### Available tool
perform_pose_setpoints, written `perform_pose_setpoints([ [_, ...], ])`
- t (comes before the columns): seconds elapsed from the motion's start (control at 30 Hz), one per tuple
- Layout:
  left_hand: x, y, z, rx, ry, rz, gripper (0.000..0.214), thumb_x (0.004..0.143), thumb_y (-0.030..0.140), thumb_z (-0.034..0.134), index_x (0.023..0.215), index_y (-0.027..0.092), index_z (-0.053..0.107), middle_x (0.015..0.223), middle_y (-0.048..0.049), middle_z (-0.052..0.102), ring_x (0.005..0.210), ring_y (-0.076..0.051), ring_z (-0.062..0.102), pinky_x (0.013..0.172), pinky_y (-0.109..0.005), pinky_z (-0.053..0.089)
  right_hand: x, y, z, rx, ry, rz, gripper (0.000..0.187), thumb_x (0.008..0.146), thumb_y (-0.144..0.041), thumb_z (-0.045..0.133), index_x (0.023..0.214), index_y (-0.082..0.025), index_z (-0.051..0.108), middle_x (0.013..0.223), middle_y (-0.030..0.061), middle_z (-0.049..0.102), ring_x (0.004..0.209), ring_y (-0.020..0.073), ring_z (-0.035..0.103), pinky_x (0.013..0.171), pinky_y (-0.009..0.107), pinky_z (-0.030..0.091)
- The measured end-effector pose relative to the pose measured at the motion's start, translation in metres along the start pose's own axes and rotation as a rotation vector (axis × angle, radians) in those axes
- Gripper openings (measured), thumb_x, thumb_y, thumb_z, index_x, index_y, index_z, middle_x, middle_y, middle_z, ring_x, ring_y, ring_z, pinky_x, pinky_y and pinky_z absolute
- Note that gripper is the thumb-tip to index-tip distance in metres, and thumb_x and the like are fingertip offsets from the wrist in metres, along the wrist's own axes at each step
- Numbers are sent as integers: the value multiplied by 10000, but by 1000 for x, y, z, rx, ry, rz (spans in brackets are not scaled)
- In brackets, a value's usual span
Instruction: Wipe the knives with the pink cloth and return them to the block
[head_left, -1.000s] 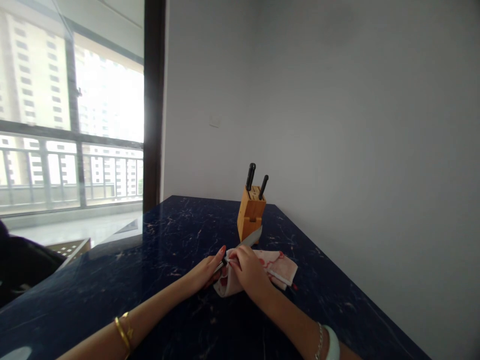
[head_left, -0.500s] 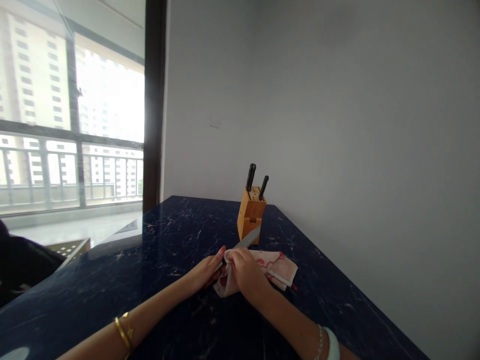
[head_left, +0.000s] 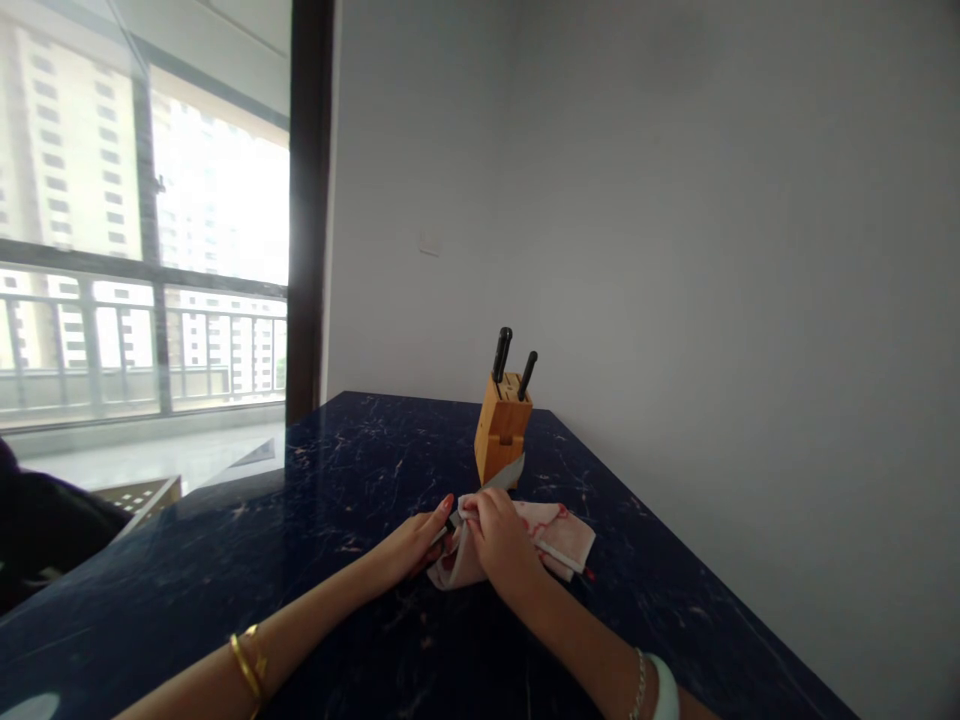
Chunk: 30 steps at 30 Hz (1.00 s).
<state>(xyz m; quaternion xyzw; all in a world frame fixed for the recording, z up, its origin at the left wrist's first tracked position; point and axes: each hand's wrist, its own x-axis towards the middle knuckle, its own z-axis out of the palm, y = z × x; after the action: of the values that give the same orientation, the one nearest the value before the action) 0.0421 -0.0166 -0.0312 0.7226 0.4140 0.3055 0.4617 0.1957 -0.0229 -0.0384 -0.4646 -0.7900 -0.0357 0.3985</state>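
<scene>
My left hand [head_left: 417, 545] is closed round the black handle of a kitchen knife [head_left: 508, 473], whose blade points away and to the right. A pink and white cloth [head_left: 561, 533] with red markings is pinched in my right hand [head_left: 501, 540], its folded edge against the blade just past the handle. Part of the blade is hidden behind my right fingers and the cloth. The rest of the cloth trails to the right on the table. Just beyond the blade's tip stands a wooden knife block [head_left: 501, 430].
Two black-handled knives [head_left: 502, 355] stick up from the block's slots. Everything rests on a dark blue marbled table [head_left: 375, 450], with a grey wall [head_left: 712, 300] along its right side. At the far left are a dark object [head_left: 52, 520] and a large window [head_left: 217, 230].
My right hand has slid a little along the blade, away from the handle, taking the cloth's edge with it. My left hand keeps its grip almost in place.
</scene>
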Motion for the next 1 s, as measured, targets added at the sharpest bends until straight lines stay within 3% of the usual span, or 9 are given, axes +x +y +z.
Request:
perform_pose_setpoints([
  [0.2, 4, -5, 2, -3, 16, 15, 682, 698, 682, 119, 602, 137, 518, 407, 34, 407, 339, -65, 282, 386, -200, 242, -3, -7, -6, 40, -74, -120, 166, 739, -87, 428, 847, -185, 508, 830, 32, 513, 823, 163, 446, 763, 298, 355],
  [0.4, 2, -2, 1, 22, 1, 22, 669, 729, 649, 115, 599, 138, 527, 398, 37, 392, 337, -61, 287, 392, -195, 247, 1, -1, -7, 32, -26, -88, 173, 705, -42, 418, 775, -182, 491, 801, 28, 499, 818, 161, 436, 748, 292, 358],
  [0.63, 1, 0, 0, 26, 1, 32, 700, 704, 676, 108, 582, 132, 531, 401, 45, 334, 345, -66, 290, 368, -197, 231, 0, -4, -3, 43, -72, -124, 147, 696, -50, 434, 729, -187, 478, 777, 15, 488, 789, 152, 437, 726, 283, 354],
  [0.83, 2, -4, 0, 10, -3, 25, 669, 725, 654, 127, 602, 136, 533, 397, 49, 331, 334, -63, 277, 368, -196, 226, 5, 4, -3, 55, -10, -62, 185, 672, -20, 412, 721, -186, 477, 773, 18, 483, 800, 154, 445, 730, 284, 356],
  [1.0, 2, -6, 0, 29, 13, 36, 663, 716, 662, 146, 575, 136, 524, 405, 44, 341, 354, -69, 292, 372, -197, 234, -1, -5, -3, 56, -71, -119, 170, 685, -42, 422, 744, -191, 478, 782, 11, 484, 798, 142, 447, 729, 269, 353],
])
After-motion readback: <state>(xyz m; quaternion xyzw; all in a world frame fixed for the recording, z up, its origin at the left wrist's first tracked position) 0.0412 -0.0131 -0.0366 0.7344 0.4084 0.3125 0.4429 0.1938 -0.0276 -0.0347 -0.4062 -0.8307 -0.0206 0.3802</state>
